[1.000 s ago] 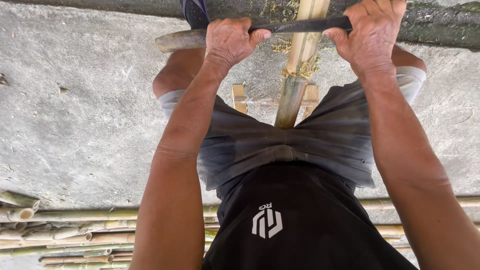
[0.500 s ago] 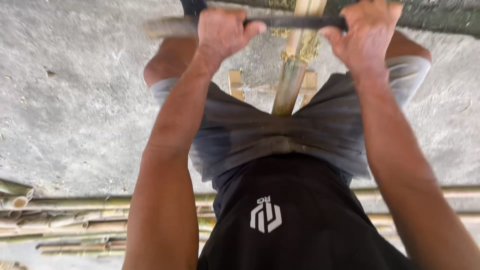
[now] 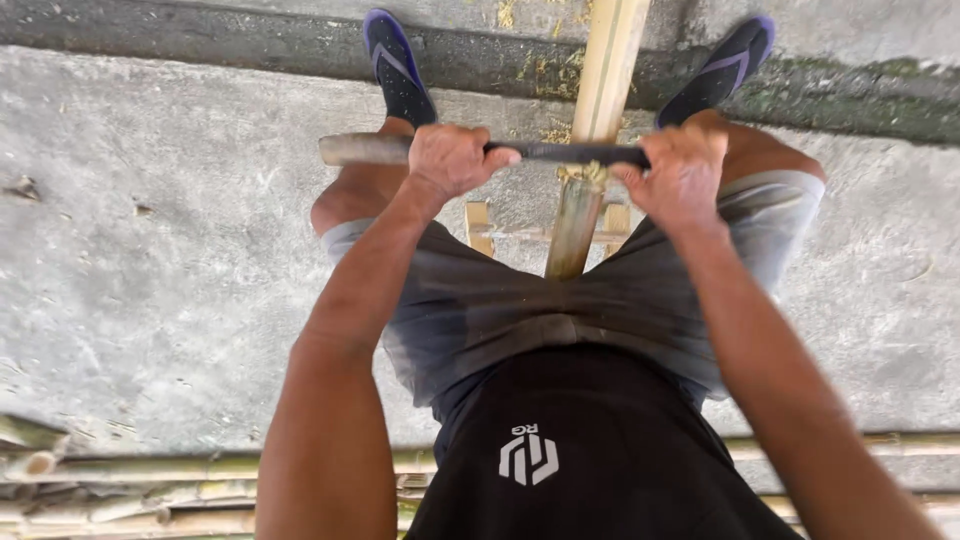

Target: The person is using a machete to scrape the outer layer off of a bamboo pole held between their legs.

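Head view, left to right: loose bamboo poles (image 3: 150, 470) lie stacked across the concrete floor (image 3: 150, 250) at lower left, well apart from the work. Left hand (image 3: 452, 158) is fisted around the wooden handle end of a long blade tool (image 3: 560, 152), whose pale handle stub sticks out past the fist to the left. The dark blade runs crosswise over an upright-running bamboo pole (image 3: 598, 110), resting on it where fibres are frayed (looks like a two-handed draw grip, so both ends get equal pull, my read). The pole passes between the knees and over a small wooden stool (image 3: 480, 222), which probably pins it so it does not slide under the blade. Right hand (image 3: 682, 172) is clenched on the far end of the blade tool; whether that end has a handle I cannot tell, the fist covers it. Hands are apart, one either side of the pole, both clamped on the tool. Dark blue flip-flops (image 3: 400, 70) are planted either side of the pole near the darker strip at the floor's far edge, bracing the stance. Grey shorts (image 3: 480, 310) carry dust. Only marking in sight: a small white angular emblem on the black shirt (image 3: 560, 440), centre chest. No packages or signs visible.
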